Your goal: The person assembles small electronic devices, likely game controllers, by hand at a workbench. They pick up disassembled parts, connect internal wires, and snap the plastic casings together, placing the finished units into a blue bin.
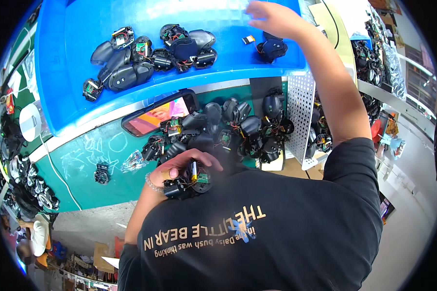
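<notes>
My left hand (187,166) is closed around an opened black plastic housing (187,188), held close to my shirt. A green circuit board, a yellow-and-white part and thin wires show inside it. My right hand (273,18) reaches over the blue tray (179,83), fingers stretched out and slightly blurred, with nothing visible in them. Just below it, in the tray, lies another black housing (273,48), with a small battery (248,40) on wires beside it. Farther left in the tray sits a cluster of similar black housings (124,72), some showing boards and wires.
On the green table, more black housings (250,123) are heaped below the tray. A phone (160,116) leans there with its screen lit. A perforated white panel (301,119) stands at the right. A small black part (101,173) and a clear plastic bag (133,162) lie left.
</notes>
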The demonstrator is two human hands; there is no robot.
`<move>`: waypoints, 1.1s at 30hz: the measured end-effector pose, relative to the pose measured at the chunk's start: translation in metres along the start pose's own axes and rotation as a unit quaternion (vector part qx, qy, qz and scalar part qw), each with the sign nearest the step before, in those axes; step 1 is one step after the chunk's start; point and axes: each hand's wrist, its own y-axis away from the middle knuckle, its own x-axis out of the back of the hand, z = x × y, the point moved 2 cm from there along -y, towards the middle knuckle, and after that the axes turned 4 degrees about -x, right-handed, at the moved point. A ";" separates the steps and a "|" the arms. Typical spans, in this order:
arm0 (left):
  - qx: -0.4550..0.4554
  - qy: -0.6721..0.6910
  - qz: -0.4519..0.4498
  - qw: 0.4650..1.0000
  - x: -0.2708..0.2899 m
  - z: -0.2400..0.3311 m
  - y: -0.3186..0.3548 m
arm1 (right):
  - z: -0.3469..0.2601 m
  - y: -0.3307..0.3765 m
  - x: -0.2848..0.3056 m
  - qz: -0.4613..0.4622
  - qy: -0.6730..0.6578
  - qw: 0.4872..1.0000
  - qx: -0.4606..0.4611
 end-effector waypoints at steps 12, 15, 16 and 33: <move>0.006 -0.005 -0.016 1.000 -0.006 0.000 -0.009 | -0.012 0.040 0.006 -0.188 0.221 0.953 -0.083; 0.004 -0.009 -0.001 1.000 -0.007 0.002 -0.004 | -0.007 0.031 0.019 -0.157 0.071 0.982 -0.074; 0.003 -0.009 0.005 1.000 -0.008 0.002 -0.004 | -0.006 0.027 0.018 -0.179 -0.013 0.982 -0.054; 0.008 -0.019 -0.015 1.000 -0.013 -0.001 -0.009 | -0.020 0.043 -0.019 -0.228 0.229 0.937 -0.135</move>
